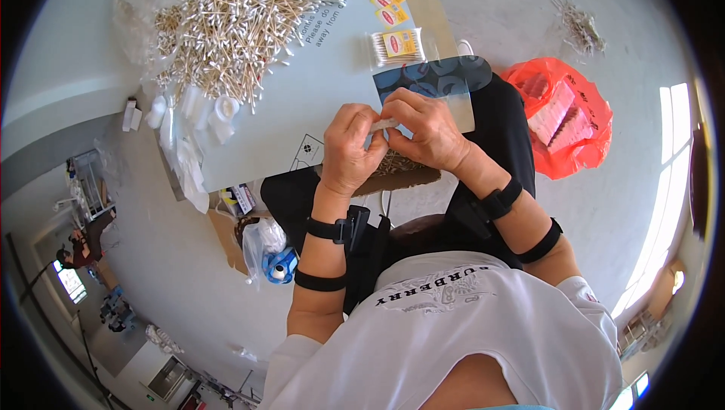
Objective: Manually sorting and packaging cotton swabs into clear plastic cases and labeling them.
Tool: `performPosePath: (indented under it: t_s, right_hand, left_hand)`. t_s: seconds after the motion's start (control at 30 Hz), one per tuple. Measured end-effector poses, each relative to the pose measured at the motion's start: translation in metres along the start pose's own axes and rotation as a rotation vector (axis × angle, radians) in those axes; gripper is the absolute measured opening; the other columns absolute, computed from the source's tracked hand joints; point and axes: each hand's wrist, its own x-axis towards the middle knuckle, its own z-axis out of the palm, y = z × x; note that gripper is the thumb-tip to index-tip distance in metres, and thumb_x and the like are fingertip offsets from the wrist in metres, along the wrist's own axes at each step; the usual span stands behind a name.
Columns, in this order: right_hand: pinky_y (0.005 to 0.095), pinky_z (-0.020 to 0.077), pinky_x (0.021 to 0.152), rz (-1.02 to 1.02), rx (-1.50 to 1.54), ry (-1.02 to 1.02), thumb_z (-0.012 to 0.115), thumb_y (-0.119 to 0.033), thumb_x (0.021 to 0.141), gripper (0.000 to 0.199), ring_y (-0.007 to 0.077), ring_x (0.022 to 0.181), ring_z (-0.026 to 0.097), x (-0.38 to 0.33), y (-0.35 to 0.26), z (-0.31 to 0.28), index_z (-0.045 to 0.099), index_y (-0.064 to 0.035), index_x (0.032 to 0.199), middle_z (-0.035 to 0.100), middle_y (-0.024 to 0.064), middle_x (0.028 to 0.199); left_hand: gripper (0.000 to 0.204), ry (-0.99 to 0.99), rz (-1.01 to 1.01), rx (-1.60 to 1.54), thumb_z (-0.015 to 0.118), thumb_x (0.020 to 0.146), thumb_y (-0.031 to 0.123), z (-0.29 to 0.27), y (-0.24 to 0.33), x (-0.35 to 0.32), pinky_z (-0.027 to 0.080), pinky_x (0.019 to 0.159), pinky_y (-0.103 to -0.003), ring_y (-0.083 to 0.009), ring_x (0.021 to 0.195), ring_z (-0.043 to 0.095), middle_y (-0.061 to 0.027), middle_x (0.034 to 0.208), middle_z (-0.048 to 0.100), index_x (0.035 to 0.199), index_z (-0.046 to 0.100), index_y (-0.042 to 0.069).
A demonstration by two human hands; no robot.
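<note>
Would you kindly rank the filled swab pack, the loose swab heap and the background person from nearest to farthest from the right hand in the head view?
From the right hand:
1. Filled swab pack, ahead on the table.
2. Loose swab heap, ahead and to the left.
3. Background person, far off to the left.

Shirt: one word in dark capitals, readable, curving across the chest beside a grey pattern.
Table: two lines of dark print, readable in part, slanting up beside the heap of loose swabs; a line-drawn square symbol near the front edge.
Swab packs: yellow labels with a red oval, lettering too small to read.
Yellow cards: the same red oval.
Red bag: dark marks, probably characters, broken by folds.
</note>
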Motion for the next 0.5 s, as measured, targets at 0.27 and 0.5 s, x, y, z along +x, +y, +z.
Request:
performPosePath:
  t_s: [0.27, 0.5]
  right_hand:
    - [0.0420, 0.0502, 0.072, -0.095, -0.044, -0.118, 0.067, -0.002, 0.065, 0.027, 0.0360, 0.083, 0.059, 0.016, -0.002, -0.002, 0.056, -0.0010, 0.090, 0.058, 0.0159, 0.092]
    - [0.0425, 0.0486, 0.070, -0.146, -0.122, -0.077, 0.060, 0.006, 0.065, 0.027, 0.0370, 0.081, 0.058, -0.001, 0.000, -0.008, 0.054, 0.0014, 0.091, 0.056, 0.0185, 0.091]
  left_hand:
    - [0.023, -0.036, 0.078, 0.089, 0.059, 0.063, -0.007, -0.021, -0.005, 0.000, 0.050, 0.068, -0.042, -0.0344, 0.082, 0.057, -0.0140, 0.086, 0.055, 0.085, 0.055, 0.000]
    - [0.019, 0.030, 0.156, 0.081, 0.062, 0.058, -0.001, 0.006, -0.005, -0.008, 0.048, 0.067, -0.038, -0.0306, 0.079, 0.053, -0.0110, 0.079, 0.049, 0.074, 0.052, 0.002]
